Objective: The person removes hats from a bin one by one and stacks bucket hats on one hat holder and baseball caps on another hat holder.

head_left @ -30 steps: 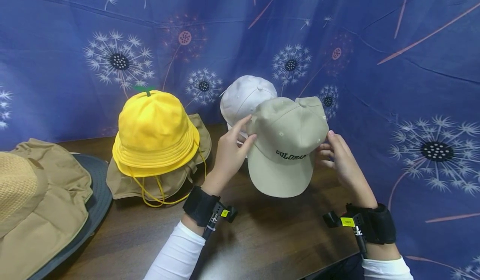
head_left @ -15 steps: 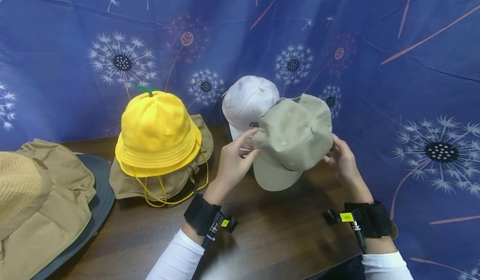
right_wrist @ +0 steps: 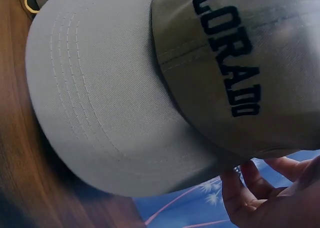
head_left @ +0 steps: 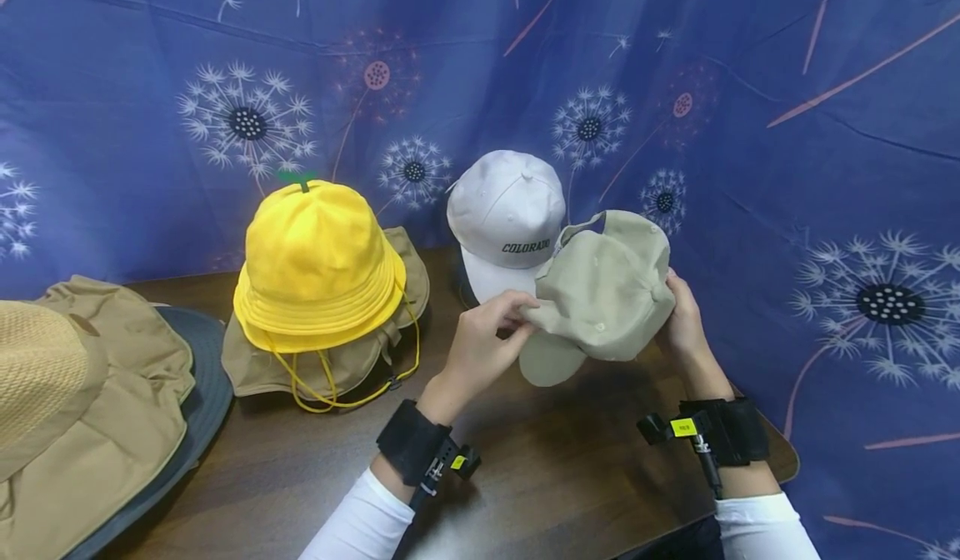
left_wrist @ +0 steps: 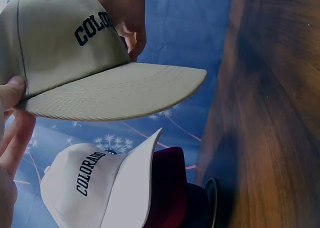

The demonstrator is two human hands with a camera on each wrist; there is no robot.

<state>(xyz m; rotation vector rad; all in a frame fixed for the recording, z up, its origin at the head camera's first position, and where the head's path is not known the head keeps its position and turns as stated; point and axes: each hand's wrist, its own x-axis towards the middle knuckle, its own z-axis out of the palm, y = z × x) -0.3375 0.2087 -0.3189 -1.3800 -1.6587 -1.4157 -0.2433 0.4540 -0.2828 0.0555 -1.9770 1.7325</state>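
Both hands hold a beige baseball cap (head_left: 611,289) above the table, tilted with its crown toward the head camera. In the left wrist view its brim (left_wrist: 120,90) and part of the dark COLORADO lettering show. My left hand (head_left: 483,343) pinches the cap's edge where brim meets crown, thumb (left_wrist: 14,90) on the outside. On the other side, my right hand (head_left: 684,318) grips the rim, with curled fingers (right_wrist: 245,190) at the edge in the right wrist view. Just behind stands a white COLORADO cap (head_left: 506,210), with dark red and navy brims (left_wrist: 170,188) beneath it.
A yellow bucket hat (head_left: 315,268) with a green sprout and cord rests on a khaki hat (head_left: 405,264) at left. Farther left are a straw-crowned tan hat (head_left: 127,368) and a navy brim (head_left: 202,360). A blue dandelion-print curtain (head_left: 480,60) backs the wooden table (head_left: 540,477).
The beige cap has turned and tipped, its lettering swinging out of the head view and its brim pointing lower left. My left hand moved right and nearer; the white cap's lettering came into view.
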